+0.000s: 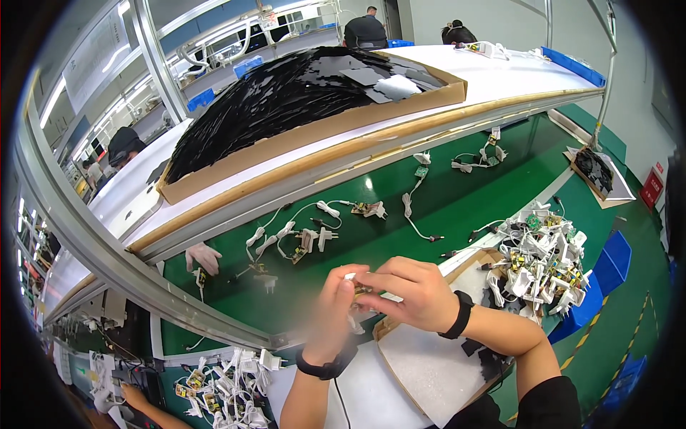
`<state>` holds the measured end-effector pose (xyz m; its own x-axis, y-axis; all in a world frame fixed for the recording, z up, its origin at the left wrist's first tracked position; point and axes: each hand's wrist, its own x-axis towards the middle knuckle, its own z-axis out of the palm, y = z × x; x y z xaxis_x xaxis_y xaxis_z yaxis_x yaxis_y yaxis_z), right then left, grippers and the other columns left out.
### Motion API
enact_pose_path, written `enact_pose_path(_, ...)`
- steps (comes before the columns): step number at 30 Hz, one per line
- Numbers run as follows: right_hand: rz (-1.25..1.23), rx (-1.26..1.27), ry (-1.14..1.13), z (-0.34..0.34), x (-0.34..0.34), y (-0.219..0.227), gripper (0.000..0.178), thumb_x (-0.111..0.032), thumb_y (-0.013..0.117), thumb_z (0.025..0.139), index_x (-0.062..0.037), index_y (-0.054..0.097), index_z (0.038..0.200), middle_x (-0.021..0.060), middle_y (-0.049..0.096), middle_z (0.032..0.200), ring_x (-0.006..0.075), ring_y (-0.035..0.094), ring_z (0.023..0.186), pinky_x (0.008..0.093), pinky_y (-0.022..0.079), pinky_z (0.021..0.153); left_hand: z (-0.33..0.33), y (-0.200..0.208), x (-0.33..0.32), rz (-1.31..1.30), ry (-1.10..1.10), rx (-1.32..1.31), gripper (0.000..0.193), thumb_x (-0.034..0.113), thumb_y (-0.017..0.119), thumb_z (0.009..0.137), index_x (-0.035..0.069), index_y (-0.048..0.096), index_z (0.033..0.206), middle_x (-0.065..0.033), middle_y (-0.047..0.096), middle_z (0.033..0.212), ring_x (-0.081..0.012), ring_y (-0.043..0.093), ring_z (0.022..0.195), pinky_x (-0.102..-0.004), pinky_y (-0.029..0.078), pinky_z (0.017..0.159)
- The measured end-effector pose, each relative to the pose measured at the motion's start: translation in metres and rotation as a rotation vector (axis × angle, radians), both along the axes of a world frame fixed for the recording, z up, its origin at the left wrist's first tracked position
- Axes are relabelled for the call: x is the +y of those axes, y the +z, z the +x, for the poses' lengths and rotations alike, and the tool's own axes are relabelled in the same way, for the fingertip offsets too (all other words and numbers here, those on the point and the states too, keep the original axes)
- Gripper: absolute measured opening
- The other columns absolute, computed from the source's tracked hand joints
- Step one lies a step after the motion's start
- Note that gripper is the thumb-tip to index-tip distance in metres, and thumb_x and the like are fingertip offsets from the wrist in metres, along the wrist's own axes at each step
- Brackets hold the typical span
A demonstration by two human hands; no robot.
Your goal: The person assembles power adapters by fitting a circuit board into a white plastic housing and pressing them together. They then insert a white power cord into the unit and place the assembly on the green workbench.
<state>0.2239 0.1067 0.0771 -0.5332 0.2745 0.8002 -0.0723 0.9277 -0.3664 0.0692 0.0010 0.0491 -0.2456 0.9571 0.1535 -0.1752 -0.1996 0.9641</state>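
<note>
Close together in front of me, my left hand [330, 314] and my right hand [414, 294] both grip a small power adapter [359, 290]. Bits of white casing and yellowish circuit parts show between my fingers; most of it is hidden. The fingers of both hands are bent inward around it. Beneath my hands is a cardboard tray [421, 365] with a pale lining and dark pieces at its right side. A black band circles each of my wrists, and a cord hangs from the left one.
A green conveyor belt [371, 182] carries several white adapters with cables. Open adapters pile up at right [547, 264] and at lower left [225, 390]. A large box of black strips [314, 132] stands on the shelf above. Another person's gloved hand [204, 257] reaches over the belt.
</note>
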Motion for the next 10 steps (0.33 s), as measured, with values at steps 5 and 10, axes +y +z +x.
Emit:
enact_pose_path(5, 0.024, 0.001, 0.018, 0.0012, 0.0016, -0.0020, 0.036, -0.014, 0.088, 0.078, -0.0078, 0.077, 0.112, 0.0036, 0.067, 0.083, 0.0203, 0.064, 0.071, 0.0321, 0.053, 0.061, -0.0002, -0.0008, -0.0014, -0.002, 0.002, 0.014, 0.043, 0.040, 0.044, 0.114, 0.005, 0.056, 0.136, -0.0024, 0.063, 0.115, -0.0100, 0.060, 0.098, -0.0263, 0.050, 0.087)
enact_pose_path(10, 0.126, -0.070, -0.026, 0.0008, 0.0026, -0.0026, 0.033, -0.013, 0.086, 0.080, -0.0095, 0.078, 0.112, 0.0033, 0.067, 0.082, 0.0212, 0.065, 0.072, 0.0322, 0.054, 0.062, 0.0049, -0.0013, 0.0016, -0.002, 0.108, 0.167, 0.046, 0.044, 0.045, 0.113, 0.008, 0.054, 0.140, -0.0036, 0.063, 0.118, -0.0110, 0.061, 0.101, -0.0279, 0.051, 0.090)
